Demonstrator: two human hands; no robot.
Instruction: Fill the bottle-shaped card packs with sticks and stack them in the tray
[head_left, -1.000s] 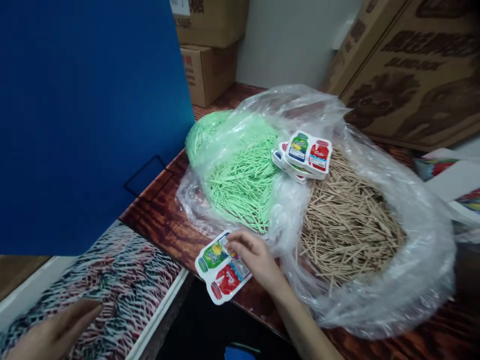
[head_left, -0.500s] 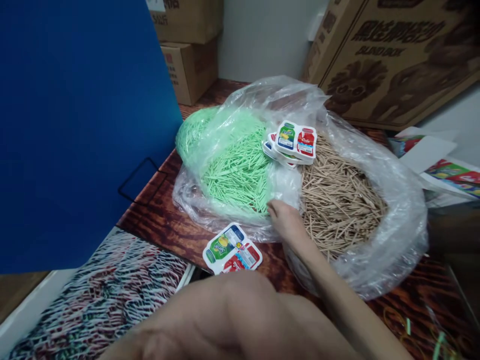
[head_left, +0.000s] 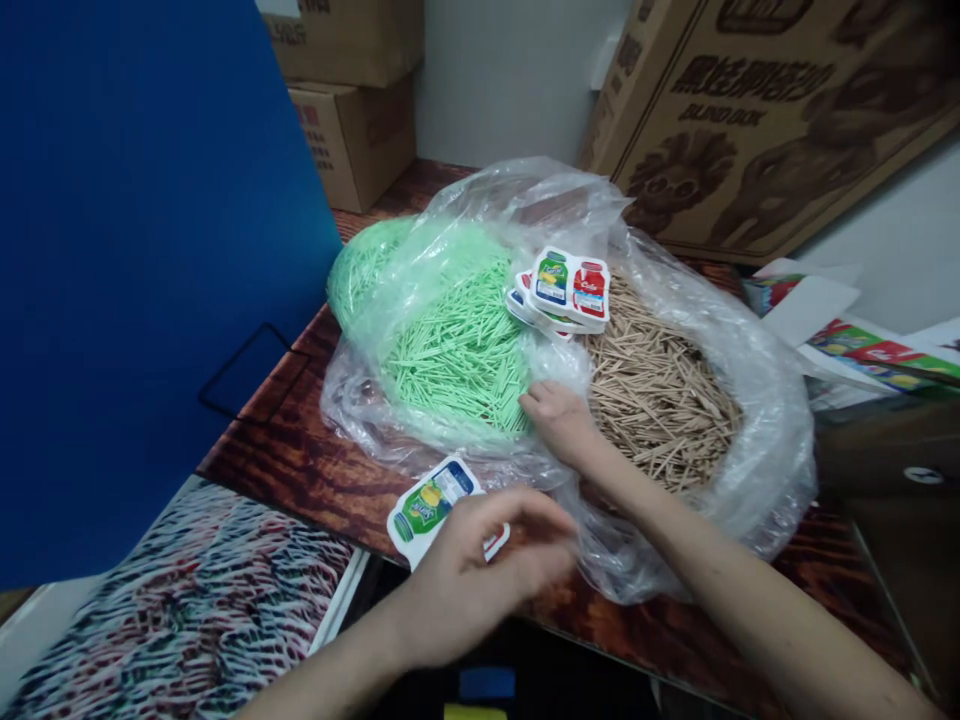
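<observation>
My right hand (head_left: pixel 559 420) reaches to the near right edge of the thin green sticks (head_left: pixel 454 350), its fingers pinched together; whatever is between them is hidden. These sticks lie in a clear plastic bag (head_left: pixel 772 450), beside a heap of thin brown sticks (head_left: pixel 660 400). My left hand (head_left: pixel 499 565), slightly blurred, hovers over the table edge with curved fingers and the thumb apart, nothing seen in it. Partly behind it lies a bottle-shaped printed card (head_left: pixel 427 505). A small stack of similar cards (head_left: pixel 570 290) rests on the bag between the two heaps.
A tall blue panel (head_left: pixel 150 250) with a black wire stand (head_left: pixel 251 370) rises at left. Below it sits a tray of many striped pieces (head_left: pixel 195 610). Cardboard boxes (head_left: pixel 352 140) and a large printed carton (head_left: pixel 735 140) stand behind. Colourful printed packaging (head_left: pixel 862 345) is at right.
My left hand has dropped back from close to the camera and now hovers by the single card, covering part of it. My right hand stays at the green sticks. The view has shifted slightly.
</observation>
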